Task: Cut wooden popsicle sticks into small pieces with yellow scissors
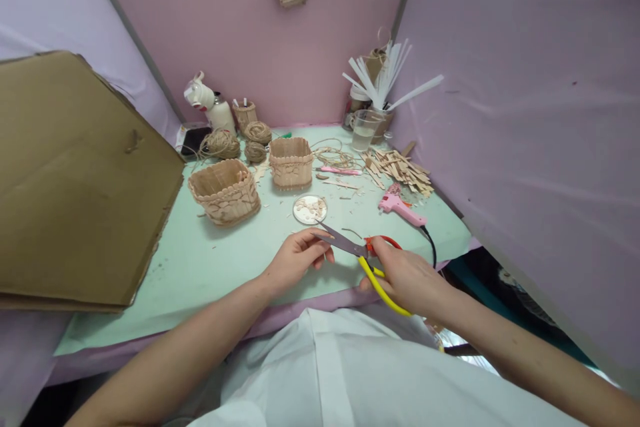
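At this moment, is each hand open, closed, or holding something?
Left hand: curled close by the scissors; whether it holds anything cannot be told.
Right hand: holding the scissors.

The scissors [357,249] have matt metal blades [342,240].

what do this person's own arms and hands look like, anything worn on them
The left hand and right hand are ungloved. The left forearm and right forearm are bare: no sleeve or watch shows. Rings are too small to tell. A whitish garment covers the body.
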`<state>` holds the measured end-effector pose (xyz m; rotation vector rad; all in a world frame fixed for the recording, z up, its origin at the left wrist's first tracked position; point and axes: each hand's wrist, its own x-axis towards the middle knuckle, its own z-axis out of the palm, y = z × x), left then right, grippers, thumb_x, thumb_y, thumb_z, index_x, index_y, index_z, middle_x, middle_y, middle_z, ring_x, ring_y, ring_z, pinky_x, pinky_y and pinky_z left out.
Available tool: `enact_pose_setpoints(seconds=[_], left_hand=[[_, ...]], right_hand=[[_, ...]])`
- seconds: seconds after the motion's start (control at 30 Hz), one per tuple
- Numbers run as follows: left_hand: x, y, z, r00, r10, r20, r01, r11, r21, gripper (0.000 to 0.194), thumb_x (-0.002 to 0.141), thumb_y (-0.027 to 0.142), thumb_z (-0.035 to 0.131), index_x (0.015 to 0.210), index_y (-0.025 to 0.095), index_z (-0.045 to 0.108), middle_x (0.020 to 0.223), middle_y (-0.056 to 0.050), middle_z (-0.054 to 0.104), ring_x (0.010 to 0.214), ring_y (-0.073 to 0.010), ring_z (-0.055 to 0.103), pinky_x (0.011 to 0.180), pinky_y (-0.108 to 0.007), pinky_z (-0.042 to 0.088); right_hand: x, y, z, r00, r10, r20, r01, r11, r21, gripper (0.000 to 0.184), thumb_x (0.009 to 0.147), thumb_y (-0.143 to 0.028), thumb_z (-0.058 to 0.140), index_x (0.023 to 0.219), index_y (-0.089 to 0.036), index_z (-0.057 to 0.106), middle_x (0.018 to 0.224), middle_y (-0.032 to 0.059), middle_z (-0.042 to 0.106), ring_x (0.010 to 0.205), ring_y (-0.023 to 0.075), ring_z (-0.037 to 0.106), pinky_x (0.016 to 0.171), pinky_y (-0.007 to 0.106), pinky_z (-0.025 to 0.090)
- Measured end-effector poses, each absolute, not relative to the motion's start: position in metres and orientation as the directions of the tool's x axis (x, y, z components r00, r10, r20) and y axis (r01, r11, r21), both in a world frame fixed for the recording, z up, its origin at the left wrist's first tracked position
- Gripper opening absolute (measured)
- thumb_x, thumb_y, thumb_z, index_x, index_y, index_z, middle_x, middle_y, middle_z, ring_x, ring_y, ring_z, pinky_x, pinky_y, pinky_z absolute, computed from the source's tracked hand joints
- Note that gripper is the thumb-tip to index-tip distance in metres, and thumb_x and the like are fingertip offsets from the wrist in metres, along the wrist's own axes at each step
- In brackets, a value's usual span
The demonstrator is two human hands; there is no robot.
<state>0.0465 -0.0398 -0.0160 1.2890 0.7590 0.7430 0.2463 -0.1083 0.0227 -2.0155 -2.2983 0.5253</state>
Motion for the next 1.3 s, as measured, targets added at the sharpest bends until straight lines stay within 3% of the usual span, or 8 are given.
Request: enact_pose_setpoints(seconds=[0.63,1.0,1.1,1.2,1.3], left_hand=[[0.046,-0.041,-0.017,0.585,0.810,-0.027,-0.063,0.079,0.995,0.021,0.080,0.033,0.053,0.090,0.016,0.058,0.066,-0.001,0.061,0.048,-0.0061,0.041,0.048,-0.020,0.030],[0.045,-0.041,-0.017,0.602,0.798,-0.029,-0.055,0.078,0.995,0.024,0.077,0.036,0.056,0.085,0.013,0.062,0.069,-0.003,0.063,0.048,-0.0062,0.040,0.049,-0.021,0.030],[0.046,-0.041,-0.015,0.631,0.774,-0.055,-0.039,0.102,0.994,0.025,0.076,0.036,0.056,0.080,0.013,0.063,0.071,-0.005,0.064,0.048,-0.0060,0.040,0.049,-0.022,0.031],[0.048,-0.042,-0.013,0.642,0.761,-0.094,-0.043,0.158,0.986,0.027,0.075,0.038,0.058,0.085,0.013,0.063,0.069,-0.005,0.064,0.048,-0.0060,0.039,0.048,-0.021,0.030],[0.049,-0.042,-0.013,0.646,0.753,-0.123,-0.046,0.200,0.979,0.030,0.075,0.040,0.059,0.087,0.013,0.062,0.068,-0.005,0.064,0.047,-0.0059,0.038,0.047,-0.021,0.028]], right_hand=[[0.243,-0.112,0.025,-0.137,0.968,-0.209,0.970,0.088,-0.228,0.037,0.078,-0.053,0.048,0.094,-0.020,0.041,0.080,0.0039,0.062,0.058,0.0194,0.058,0.047,0.024,0.019],[0.241,-0.114,0.020,-0.129,0.961,-0.243,0.980,0.086,-0.180,0.038,0.083,-0.052,0.039,0.097,-0.017,0.041,0.068,0.0054,0.061,0.061,0.0242,0.060,0.047,0.025,0.022],[0.245,-0.115,0.018,-0.139,0.952,-0.272,0.955,0.055,-0.293,0.026,0.083,-0.044,0.042,0.090,-0.019,0.040,0.070,0.0043,0.062,0.061,0.0208,0.058,0.048,0.024,0.025],[0.254,-0.116,0.020,-0.237,0.921,-0.309,0.832,0.028,-0.554,0.012,0.085,-0.032,0.038,0.080,-0.022,0.035,0.076,0.0012,0.063,0.063,0.0154,0.056,0.053,0.023,0.033],[0.263,-0.115,0.023,-0.275,0.906,-0.321,0.747,-0.009,-0.664,0.013,0.086,-0.030,0.035,0.076,-0.022,0.033,0.078,-0.0009,0.062,0.063,0.0128,0.053,0.055,0.022,0.036]])
